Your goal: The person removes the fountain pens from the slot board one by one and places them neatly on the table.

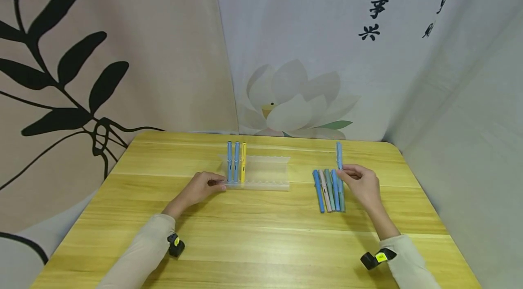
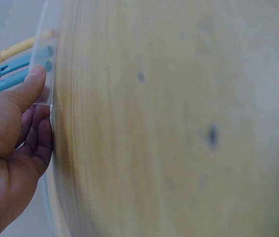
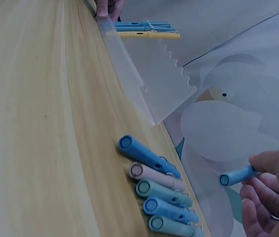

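A clear pen stand (image 1: 267, 171) sits on the table, its left front corner pinched between the thumb and fingers of my left hand (image 1: 205, 184). At the stand's left end lean two blue pens (image 1: 229, 161) and a yellow pen (image 1: 243, 161). On the right, my right hand (image 1: 363, 185) pinches another blue pen (image 3: 237, 176), raised off the table above a row of lying pens. That row runs from a blue pen (image 1: 318, 192) through a pink pen (image 3: 154, 175), a green one and a blue one to a green pen (image 3: 171, 226), partly covered by my hand in the head view.
The wooden table (image 1: 253, 239) ends at a back edge just behind the stand. Printed cloth curtains (image 1: 163, 52) hang behind and beside it. Bare wood lies between the stand and the pen row.
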`<state>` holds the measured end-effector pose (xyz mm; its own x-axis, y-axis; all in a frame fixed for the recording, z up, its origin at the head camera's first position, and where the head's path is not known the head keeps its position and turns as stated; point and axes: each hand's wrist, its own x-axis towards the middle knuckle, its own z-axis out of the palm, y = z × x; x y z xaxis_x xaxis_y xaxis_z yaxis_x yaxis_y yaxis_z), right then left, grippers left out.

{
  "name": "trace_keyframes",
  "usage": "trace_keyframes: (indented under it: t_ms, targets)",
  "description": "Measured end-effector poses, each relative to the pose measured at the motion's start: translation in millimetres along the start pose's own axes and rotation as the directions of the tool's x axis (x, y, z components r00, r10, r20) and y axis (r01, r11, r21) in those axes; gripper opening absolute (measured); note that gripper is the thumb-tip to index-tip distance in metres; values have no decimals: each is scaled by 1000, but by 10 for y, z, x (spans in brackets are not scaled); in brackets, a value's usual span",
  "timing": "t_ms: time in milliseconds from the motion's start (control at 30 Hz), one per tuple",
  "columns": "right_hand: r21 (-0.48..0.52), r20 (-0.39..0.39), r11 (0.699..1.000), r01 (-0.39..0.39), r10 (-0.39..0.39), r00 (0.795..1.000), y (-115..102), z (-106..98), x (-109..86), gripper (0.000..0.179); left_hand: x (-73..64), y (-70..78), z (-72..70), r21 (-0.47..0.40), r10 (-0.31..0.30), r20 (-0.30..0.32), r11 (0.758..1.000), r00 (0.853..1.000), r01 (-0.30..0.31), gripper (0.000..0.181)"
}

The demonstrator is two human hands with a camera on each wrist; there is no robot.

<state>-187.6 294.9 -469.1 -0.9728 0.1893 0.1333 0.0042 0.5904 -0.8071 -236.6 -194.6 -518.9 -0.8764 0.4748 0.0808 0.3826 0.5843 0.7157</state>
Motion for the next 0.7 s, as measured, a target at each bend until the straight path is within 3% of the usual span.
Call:
trace_keyframes:
  t_ms: [500, 700]
  targets:
    - [-74, -8, 993, -95, 95, 995, 187, -142, -115, 40, 2, 0, 10, 0, -1, -2, 1000, 1000, 1, 35]
    - [-98, 24, 987, -126, 129, 991, 272, -171, -166, 43, 2, 2, 8, 4, -7, -3, 1000, 1000, 7, 35]
